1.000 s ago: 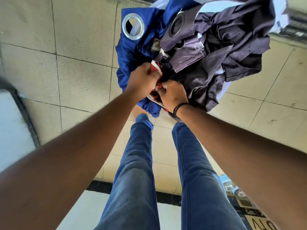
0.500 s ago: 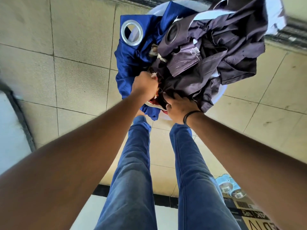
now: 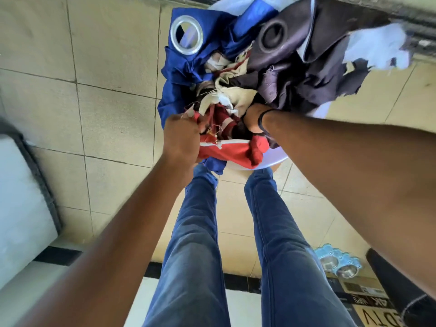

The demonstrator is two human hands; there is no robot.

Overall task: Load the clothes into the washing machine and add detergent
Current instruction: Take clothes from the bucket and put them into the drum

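Observation:
A heap of clothes fills a white tub [image 3: 271, 162] in front of my legs. A blue curtain [image 3: 186, 64] with a metal eyelet hangs over its left side, a dark purple-grey curtain [image 3: 299, 74] covers the right, and cream cloth [image 3: 238, 95] lies in the middle. A red garment [image 3: 226, 152] with a white stripe drapes over the near rim. My left hand [image 3: 181, 138] grips the red garment's left edge. My right hand [image 3: 253, 120] is dug into the heap under the dark curtain, its fingers hidden by cloth.
Beige floor tiles [image 3: 113, 67] surround the tub. A white appliance corner with a dark edge [image 3: 21, 197] sits at the left. At lower right lie a light blue holder with two steel cups [image 3: 339, 265] and a printed cardboard box [image 3: 370, 310].
Both hands have pulled the heap apart. The red garment and cream cloth now show in the middle. My right hand has pushed deeper beneath the dark curtain.

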